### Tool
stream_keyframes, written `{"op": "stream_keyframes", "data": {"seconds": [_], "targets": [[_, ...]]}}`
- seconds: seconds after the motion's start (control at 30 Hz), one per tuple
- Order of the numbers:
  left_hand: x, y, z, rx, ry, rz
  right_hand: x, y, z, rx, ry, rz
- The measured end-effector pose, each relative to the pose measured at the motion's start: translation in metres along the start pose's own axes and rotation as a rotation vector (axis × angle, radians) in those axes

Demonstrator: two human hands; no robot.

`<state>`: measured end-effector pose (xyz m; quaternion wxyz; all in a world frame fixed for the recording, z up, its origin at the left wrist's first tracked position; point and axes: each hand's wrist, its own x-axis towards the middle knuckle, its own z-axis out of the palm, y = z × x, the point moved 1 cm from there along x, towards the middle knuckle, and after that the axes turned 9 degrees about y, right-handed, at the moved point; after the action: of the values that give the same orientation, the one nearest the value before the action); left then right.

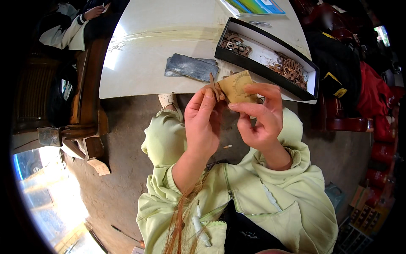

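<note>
Just past the table's near edge, my left hand [203, 120] pinches a thin, pointed brown piece [212, 79] between thumb and fingers. Its exact kind is too small to tell. Close beside it, my right hand [266, 116] grips a tan sheet [234, 86] that looks like sandpaper, with a printed mark on its face. The sheet's edge meets the fingertips of my left hand. Behind the sheet, a few more small brown pieces [230, 73] lie on the table, partly hidden.
A long black box [264, 63] with a white inside holds two heaps of brown ring-like pieces. Dark flat slabs [191, 67] lie on the white table [144, 80]. Booklets [253, 6] rest at the far edge. Another person's hand [94, 12] shows at the far left.
</note>
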<state>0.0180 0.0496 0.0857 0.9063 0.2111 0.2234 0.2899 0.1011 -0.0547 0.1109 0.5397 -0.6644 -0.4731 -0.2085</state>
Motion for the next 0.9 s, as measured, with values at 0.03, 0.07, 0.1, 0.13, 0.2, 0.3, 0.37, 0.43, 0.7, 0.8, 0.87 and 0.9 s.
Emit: {"op": "stream_keyframes", "data": {"seconds": [0.03, 0.07, 0.1, 0.13, 0.2, 0.3, 0.37, 0.43, 0.7, 0.8, 0.87, 0.9], "targets": [[0.001, 0.000, -0.002, 0.011, 0.012, 0.024, 0.001, -0.001, 0.000, 0.047, -0.020, 0.017], [0.002, 0.000, -0.004, 0.093, 0.018, 0.073, 0.002, -0.001, -0.001, 0.089, 0.044, 0.072], [0.002, 0.000, -0.005, 0.174, 0.023, 0.122, 0.004, -0.002, -0.001, 0.131, 0.107, 0.126], [0.002, 0.000, -0.006, 0.258, 0.026, 0.171, 0.004, -0.001, -0.002, 0.172, 0.174, 0.180], [0.001, -0.001, -0.004, 0.498, -0.044, 0.313, 0.001, 0.006, -0.001, 0.280, 0.191, 0.326], [-0.004, 0.001, 0.001, 0.817, -0.095, 0.591, 0.001, 0.012, -0.002, 0.404, 0.068, 0.537], [-0.006, 0.007, 0.006, 1.030, -0.158, 0.809, 0.000, 0.013, -0.002, 0.497, -0.025, 0.687], [-0.006, 0.008, 0.011, 1.063, -0.208, 0.895, -0.001, 0.016, -0.005, 0.605, -0.069, 0.759], [-0.005, 0.008, 0.011, 1.105, -0.273, 0.884, 0.000, 0.018, -0.007, 0.749, 0.059, 0.909], [-0.006, 0.006, 0.010, 1.115, -0.262, 0.837, -0.001, 0.020, -0.008, 0.816, 0.082, 1.042], [-0.007, 0.006, 0.011, 1.121, -0.243, 0.844, -0.004, 0.022, -0.003, 0.850, 0.109, 1.046], [-0.007, 0.006, 0.010, 1.124, -0.245, 0.858, -0.004, 0.022, -0.001, 0.868, 0.123, 1.048]]}}
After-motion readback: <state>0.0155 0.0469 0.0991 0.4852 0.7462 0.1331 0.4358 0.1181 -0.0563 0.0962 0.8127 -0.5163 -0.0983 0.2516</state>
